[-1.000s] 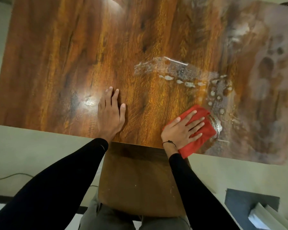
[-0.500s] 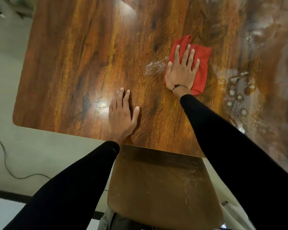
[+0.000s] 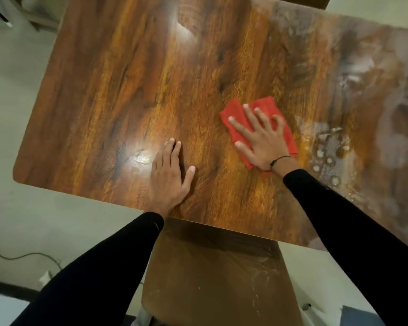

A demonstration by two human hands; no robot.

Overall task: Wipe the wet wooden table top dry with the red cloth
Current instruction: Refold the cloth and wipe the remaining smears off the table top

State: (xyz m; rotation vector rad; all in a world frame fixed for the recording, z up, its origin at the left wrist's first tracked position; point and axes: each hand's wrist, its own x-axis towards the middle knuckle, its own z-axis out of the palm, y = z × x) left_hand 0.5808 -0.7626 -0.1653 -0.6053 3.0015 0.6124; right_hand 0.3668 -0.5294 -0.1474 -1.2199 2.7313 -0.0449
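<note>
A wide, glossy wooden table top [image 3: 132, 95] with dark brown and orange grain fills most of the view, seen from above. Its right part carries a pale wet film and beads of water [image 3: 325, 151]. A brown wooden chair seat [image 3: 212, 278] sits at the near edge, between two black sleeves. The folded red cloth [image 3: 264, 109] lies flat on the table, right of centre, just left of the water beads. The right hand [image 3: 259, 142] presses down on the cloth with straight, widely spread fingers, palm flat, covering much of it. The left hand [image 3: 169, 180] rests flat on bare wood near the near edge, fingers straight and close together, thumb angled out, holding nothing.
</note>
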